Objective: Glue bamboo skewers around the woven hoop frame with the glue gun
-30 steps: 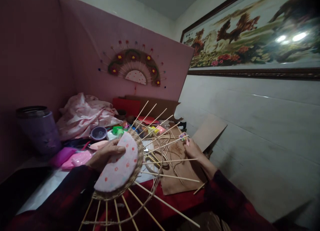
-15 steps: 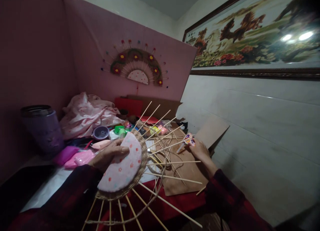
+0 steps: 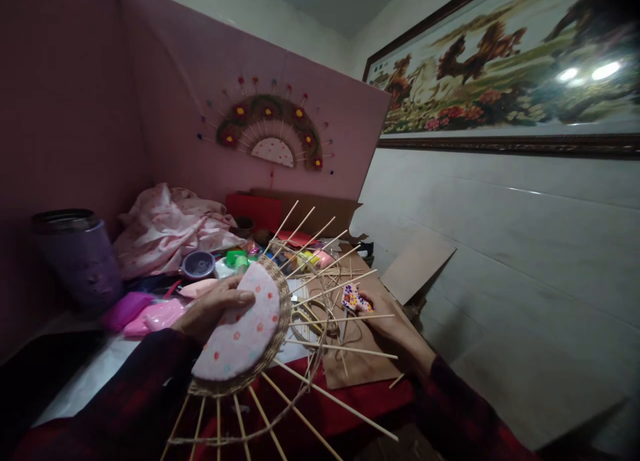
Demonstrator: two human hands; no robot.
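Note:
My left hand (image 3: pixel 216 306) grips the straight edge of a half-round fan frame (image 3: pixel 245 328), with the thumb on top. Pale pink cloth with small red flowers covers its face. Woven twine (image 3: pixel 284 301) edges the curve, and several thin wooden sticks (image 3: pixel 345 347) fan out from it. A loose strand of cord (image 3: pixel 295 408) runs across the sticks. Beyond the sticks, to the right, my right hand (image 3: pixel 385 318) is closed round a small floral-patterned tool (image 3: pixel 353 299) with a narrow pale tip pointing down; its exact kind is unclear.
Cardboard (image 3: pixel 357 364) lies under the sticks, with yellowish-handled scissors (image 3: pixel 307 318) nearby. At the left stand a purple tumbler (image 3: pixel 80 264), crumpled pink cloth (image 3: pixel 170 231) and bright clay packets (image 3: pixel 155 316). A finished half-round fan (image 3: pixel 270 131) hangs on the pink board behind.
My right hand has moved left and slightly down with the patterned tool, whose tip has turned to point more steeply down. My left hand keeps its hold on the fan frame.

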